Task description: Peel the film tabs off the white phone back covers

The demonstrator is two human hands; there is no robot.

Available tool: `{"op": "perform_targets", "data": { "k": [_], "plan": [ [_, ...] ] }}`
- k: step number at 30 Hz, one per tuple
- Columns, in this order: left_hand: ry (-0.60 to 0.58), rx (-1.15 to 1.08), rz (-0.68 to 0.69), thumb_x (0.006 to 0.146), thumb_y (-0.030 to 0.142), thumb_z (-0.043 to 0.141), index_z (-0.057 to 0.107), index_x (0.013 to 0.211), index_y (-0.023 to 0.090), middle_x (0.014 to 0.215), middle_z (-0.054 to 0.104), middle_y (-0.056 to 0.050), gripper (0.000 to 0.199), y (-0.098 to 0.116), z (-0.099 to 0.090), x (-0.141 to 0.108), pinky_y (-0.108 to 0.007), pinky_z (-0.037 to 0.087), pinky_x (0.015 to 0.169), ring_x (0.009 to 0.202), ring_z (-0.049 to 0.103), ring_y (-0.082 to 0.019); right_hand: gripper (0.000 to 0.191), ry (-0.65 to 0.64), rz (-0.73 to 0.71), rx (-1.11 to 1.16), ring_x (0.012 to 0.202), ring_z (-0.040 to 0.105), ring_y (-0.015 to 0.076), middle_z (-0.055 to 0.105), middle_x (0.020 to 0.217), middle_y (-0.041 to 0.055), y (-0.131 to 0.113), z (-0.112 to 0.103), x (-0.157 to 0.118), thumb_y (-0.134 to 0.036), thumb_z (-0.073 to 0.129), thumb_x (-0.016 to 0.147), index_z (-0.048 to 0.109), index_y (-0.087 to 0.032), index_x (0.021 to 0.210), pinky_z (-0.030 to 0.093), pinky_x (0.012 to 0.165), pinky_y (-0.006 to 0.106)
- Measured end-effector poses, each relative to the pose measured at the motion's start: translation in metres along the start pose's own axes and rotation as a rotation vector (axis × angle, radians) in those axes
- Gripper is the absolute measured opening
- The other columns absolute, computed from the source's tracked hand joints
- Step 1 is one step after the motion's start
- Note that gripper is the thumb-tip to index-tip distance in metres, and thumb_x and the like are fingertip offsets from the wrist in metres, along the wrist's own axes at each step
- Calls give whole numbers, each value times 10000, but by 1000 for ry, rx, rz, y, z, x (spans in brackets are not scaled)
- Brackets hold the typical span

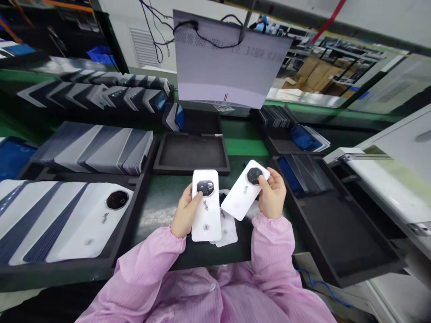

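Note:
My left hand (186, 211) grips a white phone back cover (206, 220) upright, thumb on its face beside the dark camera window. My right hand (273, 195) pinches a second white phone back cover (239, 198) by its upper right corner, tilted to the right, with the thumb by its camera window. Both covers carry small dark marks below the camera. Beneath and between them, more white covers (229, 231) lie on the dark green bench (158, 197), partly hidden by the two I hold.
Black trays stand to the left with leaning rows of white and dark covers (96, 220). A black tray (343, 237) at right holds several dark and blue pieces (303, 172). Beyond my hands lies a shallow black tray (191, 170); a grey monitor-like panel (229, 63) hangs above.

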State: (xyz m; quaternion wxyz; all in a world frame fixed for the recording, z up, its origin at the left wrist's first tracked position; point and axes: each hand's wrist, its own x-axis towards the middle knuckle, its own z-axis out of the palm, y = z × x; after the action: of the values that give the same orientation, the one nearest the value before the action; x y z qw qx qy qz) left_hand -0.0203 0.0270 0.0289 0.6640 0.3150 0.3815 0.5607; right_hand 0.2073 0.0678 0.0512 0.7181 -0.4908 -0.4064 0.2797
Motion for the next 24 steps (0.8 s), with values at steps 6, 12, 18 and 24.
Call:
{"op": "perform_targets", "data": {
  "k": [6,12,18,24],
  "plan": [
    [142,-69,-71,743,421,727,534,1153,137,1095,645,-119,535,8,-6,6,-339,529,776,936,641,-248,329,-585,116,-557,746,608,202,631,857,60,20,13,-20,-314,672,702,580,-163,978,529,709,396],
    [35,10,-58,713,389,740,506,1194,128,1113,633,-116,595,9,0,1,-304,501,769,955,624,-246,264,-401,-455,-654,1119,515,249,543,1150,128,13,29,-39,-260,604,822,593,-179,1073,482,911,433],
    [-176,235,-92,760,294,668,430,1283,120,1188,591,-132,600,-4,5,-4,-327,490,820,1029,595,-251,266,-583,-280,-522,1068,549,214,562,1123,80,10,34,-51,-317,721,742,627,-207,965,498,834,367],
    [-245,678,235,925,281,479,309,1418,183,1326,521,-92,531,-14,0,-9,-334,437,945,1148,547,-214,224,-534,-74,-435,1067,559,223,563,1135,86,15,31,-47,-321,740,686,633,-187,831,496,809,356]
  ]
}}
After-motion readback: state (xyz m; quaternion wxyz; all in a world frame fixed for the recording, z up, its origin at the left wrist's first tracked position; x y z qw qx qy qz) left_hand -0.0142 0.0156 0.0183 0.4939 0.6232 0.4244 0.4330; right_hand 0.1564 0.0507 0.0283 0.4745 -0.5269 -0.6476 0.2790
